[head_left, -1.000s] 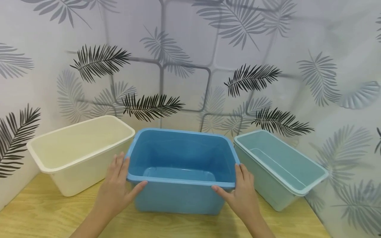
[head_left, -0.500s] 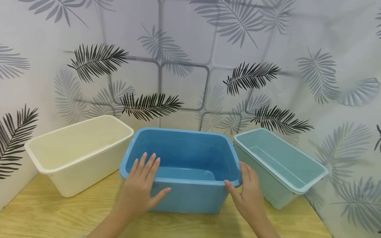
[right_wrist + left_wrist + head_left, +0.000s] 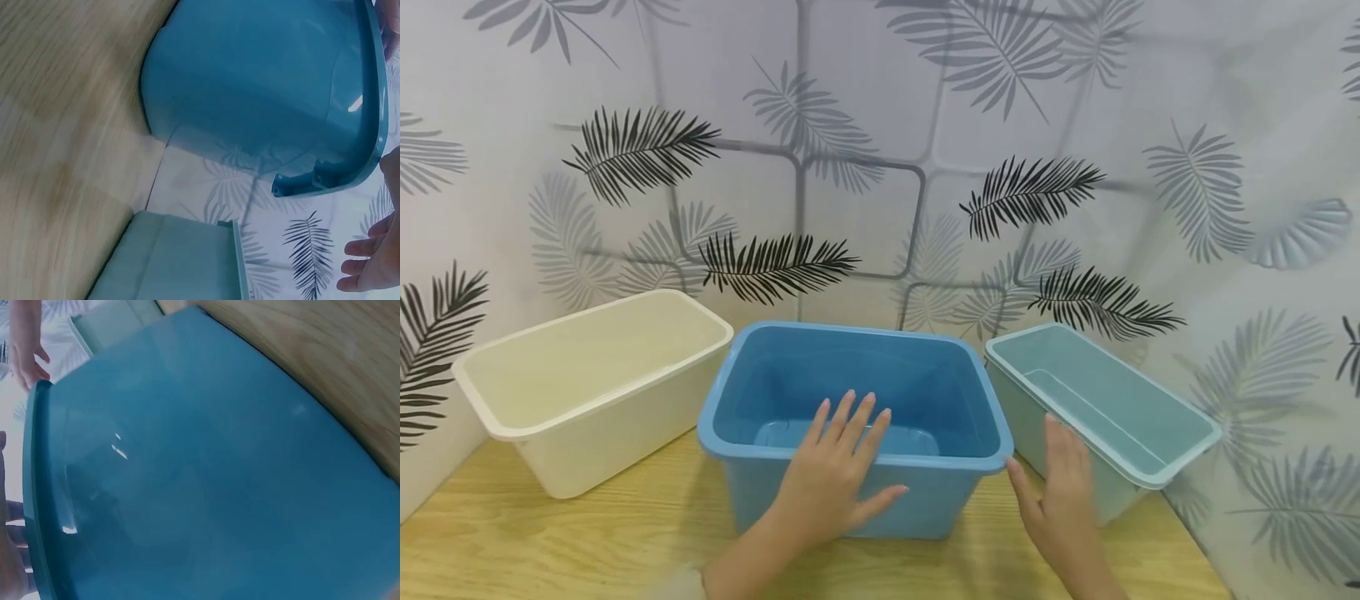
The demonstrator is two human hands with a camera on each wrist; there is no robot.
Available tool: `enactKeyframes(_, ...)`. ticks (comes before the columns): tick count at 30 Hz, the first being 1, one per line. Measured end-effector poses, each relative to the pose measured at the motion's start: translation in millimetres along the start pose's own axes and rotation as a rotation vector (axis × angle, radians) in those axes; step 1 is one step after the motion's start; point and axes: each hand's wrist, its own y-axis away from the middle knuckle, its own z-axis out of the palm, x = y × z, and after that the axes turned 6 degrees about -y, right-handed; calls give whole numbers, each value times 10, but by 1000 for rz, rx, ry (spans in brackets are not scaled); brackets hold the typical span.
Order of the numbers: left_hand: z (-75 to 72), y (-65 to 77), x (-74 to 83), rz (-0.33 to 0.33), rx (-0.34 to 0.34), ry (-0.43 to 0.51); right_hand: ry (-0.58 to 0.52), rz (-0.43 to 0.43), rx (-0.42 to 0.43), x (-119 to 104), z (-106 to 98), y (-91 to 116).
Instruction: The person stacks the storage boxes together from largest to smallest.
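Note:
A blue plastic bin point(image 3: 752, 487) stands upright in the middle of the table in the head view, its inside bare. Over its front rim is my left hand point(image 3: 827, 492), fingers straight and spread, thumb pointing right. Whether that palm touches the rim cannot be told. My right hand point(image 3: 1063, 508) is at the bin's front right corner, fingers extended, the thumb tip at or just beside the rim. In the right wrist view, the fingers of the right hand point(image 3: 375, 256) hold nothing. The left wrist view is mostly filled by the bin's front wall point(image 3: 206, 456).
To the left stands a cream bin point(image 3: 617, 429), angled. A pale green bin point(image 3: 1018, 412) stands angled on the right, behind my right hand. All rest on a wood-grain table point(image 3: 587, 542). Behind them hangs a leaf-patterned backdrop point(image 3: 865, 225).
My left hand has moved right from the bin's left corner to the middle of its front rim. My right hand has come off the right rim and shifted slightly right. The bin stays put.

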Motion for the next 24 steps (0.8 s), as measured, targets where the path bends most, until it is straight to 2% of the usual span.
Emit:
enactKeyframes(7, 43, -224, 258, 36, -44, 35, 71, -60, 58, 208, -88, 56)
enactKeyframes(14, 122, -409, 529, 107, -90, 84, 210, -53, 53, 364, -229, 95)
enactKeyframes(18, 163, -512, 697, 135, -115, 123, 250, -56, 58, 457, -293, 128)
enactKeyframes(24, 232, -638, 981, 197, -115, 116, 286, 34, -10, 507, -405, 196)
